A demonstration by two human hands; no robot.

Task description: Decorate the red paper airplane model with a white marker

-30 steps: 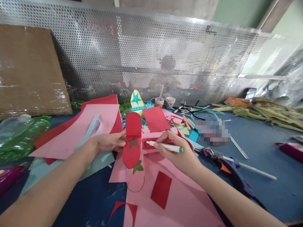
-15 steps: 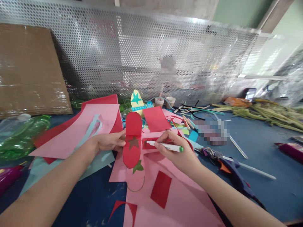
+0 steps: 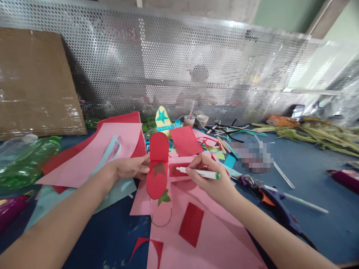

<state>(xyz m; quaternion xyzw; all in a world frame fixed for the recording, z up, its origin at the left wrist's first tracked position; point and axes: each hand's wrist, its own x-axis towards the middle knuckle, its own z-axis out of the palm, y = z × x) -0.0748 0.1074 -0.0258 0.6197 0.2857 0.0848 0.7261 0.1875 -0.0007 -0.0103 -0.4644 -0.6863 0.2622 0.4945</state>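
My right hand (image 3: 209, 173) is closed around a white marker (image 3: 206, 173) with a green end. The marker's tip touches a small red paper piece (image 3: 175, 170), where a dark outline shows. A long red paper cutout (image 3: 157, 188) with rounded ends and a brown star (image 3: 159, 170) stands beside it, creased across the middle. My left hand (image 3: 134, 167) has its fingers closed at the cutout's left edge; some fingertips are hidden behind it. Below lies pink paper (image 3: 213, 239) with a green star (image 3: 164, 198) and a curved line drawn on it.
A glue gun (image 3: 277, 205) and clear glue sticks lie on the blue table at right. Red scraps (image 3: 191, 224) are near me. Pink and red sheets (image 3: 120, 127) and green bottles (image 3: 30, 160) sit at left, a yellow cutout (image 3: 162, 117) behind. Perforated metal sheeting closes the back.
The marker's tip has moved very slightly along the small red piece, and the dark outline there looks a little longer. My left hand stays at the cutout's edge.
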